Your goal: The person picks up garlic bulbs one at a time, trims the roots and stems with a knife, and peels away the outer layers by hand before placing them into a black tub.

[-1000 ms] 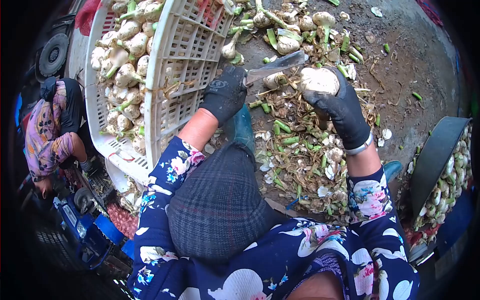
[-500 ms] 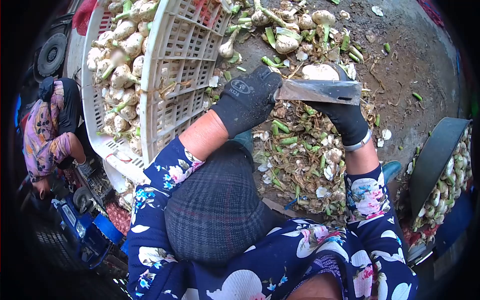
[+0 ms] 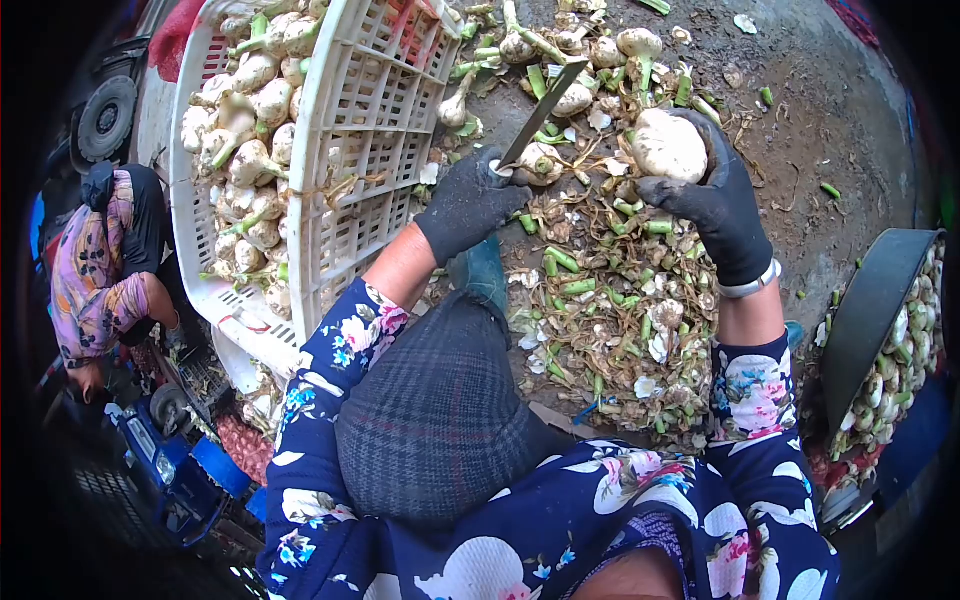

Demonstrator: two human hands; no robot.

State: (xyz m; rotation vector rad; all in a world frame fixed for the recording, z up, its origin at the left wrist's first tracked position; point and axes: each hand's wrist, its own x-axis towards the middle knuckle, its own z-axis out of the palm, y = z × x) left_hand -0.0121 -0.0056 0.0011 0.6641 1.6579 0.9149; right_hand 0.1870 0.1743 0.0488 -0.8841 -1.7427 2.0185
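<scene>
My left hand (image 3: 472, 205), in a dark glove, is closed around the handle of a knife (image 3: 543, 113). Its broad blade points up and to the right, apart from the bulb in my other hand. The gloved right hand (image 3: 715, 195) grips a large pale garlic bulb (image 3: 669, 146), thumb below it and fingers around its far side. No stem shows on this bulb. Just beyond the left hand, another garlic bulb (image 3: 538, 164) lies on the ground, partly behind the blade. Cut green stems and dry skins (image 3: 610, 290) are heaped below both hands.
A white plastic crate (image 3: 370, 130) full of garlic bulbs stands tilted at the left. At the right is a dark round tub (image 3: 868, 310) with more garlic. Stemmed garlic (image 3: 640, 44) lies at the far side. Another person (image 3: 110, 260) bends over at the far left.
The knife has moved away from the bulb and swung from lying level to pointing upward. My hands have moved apart, the right one shifting right with the garlic bulb.
</scene>
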